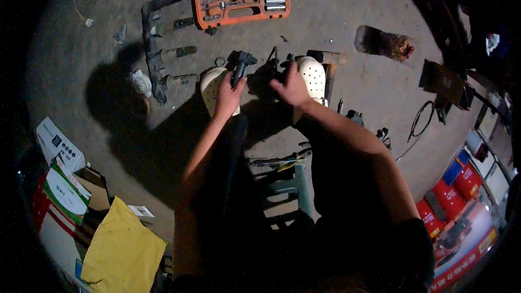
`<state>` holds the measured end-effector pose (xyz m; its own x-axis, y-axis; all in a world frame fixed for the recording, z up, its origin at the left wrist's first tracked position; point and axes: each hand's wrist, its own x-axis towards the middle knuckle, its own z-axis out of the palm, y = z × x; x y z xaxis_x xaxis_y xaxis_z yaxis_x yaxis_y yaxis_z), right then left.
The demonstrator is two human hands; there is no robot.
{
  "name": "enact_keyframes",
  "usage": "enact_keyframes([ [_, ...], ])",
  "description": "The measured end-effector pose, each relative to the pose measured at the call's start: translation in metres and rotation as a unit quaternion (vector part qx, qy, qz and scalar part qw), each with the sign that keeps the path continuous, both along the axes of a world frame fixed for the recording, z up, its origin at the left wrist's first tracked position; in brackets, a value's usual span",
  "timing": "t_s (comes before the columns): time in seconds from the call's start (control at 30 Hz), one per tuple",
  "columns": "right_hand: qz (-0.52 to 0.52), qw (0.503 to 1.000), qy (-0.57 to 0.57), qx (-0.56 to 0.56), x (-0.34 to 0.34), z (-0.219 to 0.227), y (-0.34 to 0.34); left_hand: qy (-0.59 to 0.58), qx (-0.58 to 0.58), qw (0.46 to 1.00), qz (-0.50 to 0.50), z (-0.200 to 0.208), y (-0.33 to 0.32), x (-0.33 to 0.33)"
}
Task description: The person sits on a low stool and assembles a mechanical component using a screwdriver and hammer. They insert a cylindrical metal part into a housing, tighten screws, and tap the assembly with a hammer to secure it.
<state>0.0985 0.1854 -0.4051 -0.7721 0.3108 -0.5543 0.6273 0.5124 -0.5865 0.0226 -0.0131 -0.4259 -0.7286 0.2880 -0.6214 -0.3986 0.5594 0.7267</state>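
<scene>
My left hand [228,95] is closed round the stem of a black T-headed part [243,63], raised above my left cream clog [211,88]. In front of my right clog [313,76] is my right hand [296,88], its thumb out to the left. A small dark piece [290,58] shows at its fingertips; shadow hides what kind it is. A hammer [325,57] lies on the floor just beyond the right clog. To the left, a black bent bar [147,38] has several tube-shaped parts [179,52] beside it.
An open orange socket set case [241,21] lies ahead. A dark cylinder [382,42] rests at right, near an open box [446,82] and a cable [420,122]. A low green stool [298,190] stands between my legs. Cartons [61,144] and yellow cloth [125,249] are at lower left, red containers [449,198] at lower right.
</scene>
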Motion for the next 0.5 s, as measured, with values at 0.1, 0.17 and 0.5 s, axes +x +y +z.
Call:
enact_keyframes([
  [0.1, 0.007, 1.0, -0.012, -0.027, 0.008, -0.001, 0.021, -0.193, 0.06, 0.972, 0.122, 0.011, -0.003, 0.004],
  [0.17, -0.05, 0.993, -0.036, -0.096, 0.015, -0.002, 0.029, -0.32, 0.132, 0.922, 0.172, 0.016, -0.006, 0.002],
  [0.5, 0.045, 0.982, -0.029, -0.184, 0.023, 0.038, 0.018, -0.401, 0.244, 0.861, 0.195, 0.02, 0.002, -0.002],
])
